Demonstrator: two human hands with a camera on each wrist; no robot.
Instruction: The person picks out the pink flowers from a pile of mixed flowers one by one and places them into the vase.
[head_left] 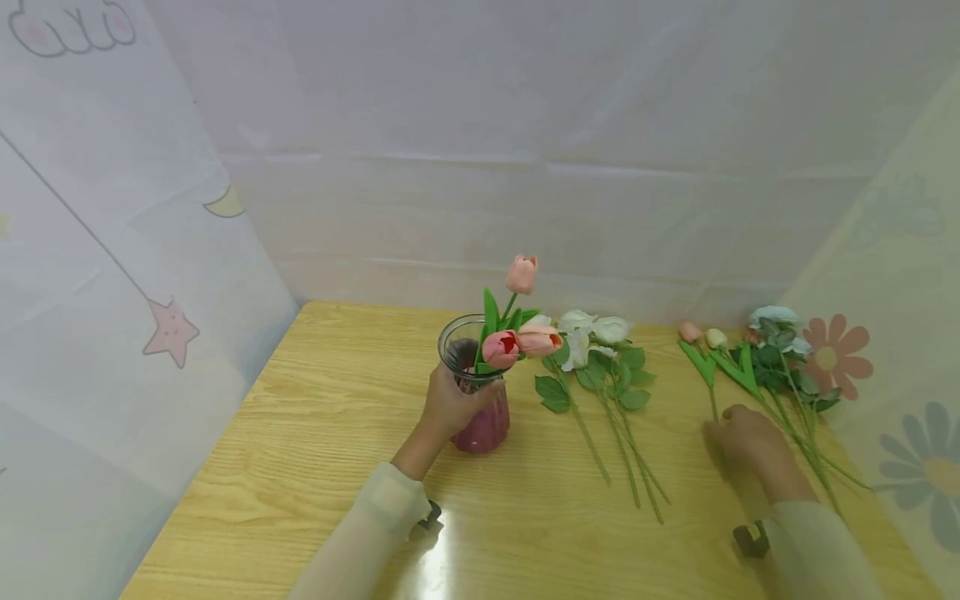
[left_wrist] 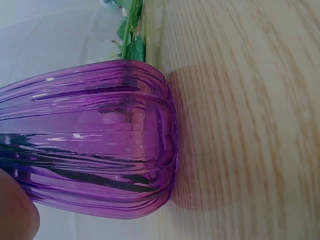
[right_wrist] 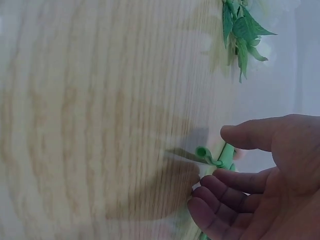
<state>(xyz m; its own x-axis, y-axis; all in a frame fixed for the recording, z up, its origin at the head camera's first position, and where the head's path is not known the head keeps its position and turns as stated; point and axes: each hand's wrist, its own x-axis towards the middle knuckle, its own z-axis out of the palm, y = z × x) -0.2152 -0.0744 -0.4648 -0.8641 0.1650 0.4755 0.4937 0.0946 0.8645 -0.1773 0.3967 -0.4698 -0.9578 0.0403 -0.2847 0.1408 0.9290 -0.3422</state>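
My left hand (head_left: 450, 410) grips a ribbed, purple-pink glass vase (head_left: 483, 423) below its rim; the vase stands upright on the table. Close up, the left wrist view shows its purple glass (left_wrist: 100, 130) with dark green stems inside. Three pink tulips (head_left: 501, 349) lean to the right out of the vase mouth. At the right, my right hand (head_left: 750, 440) is at the stem of a peach tulip (head_left: 691, 332) lying on the table. Thumb and fingers stand apart around the green stem (right_wrist: 226, 156) in the right wrist view, not closed on it.
Several white roses (head_left: 611, 330) with long stems lie between the hands. Beside the right hand lie a pale yellow tulip (head_left: 716, 338) and pale blue flowers (head_left: 774, 317). Fabric walls (head_left: 562, 208) border the wooden table (head_left: 337, 375) at the back and sides.
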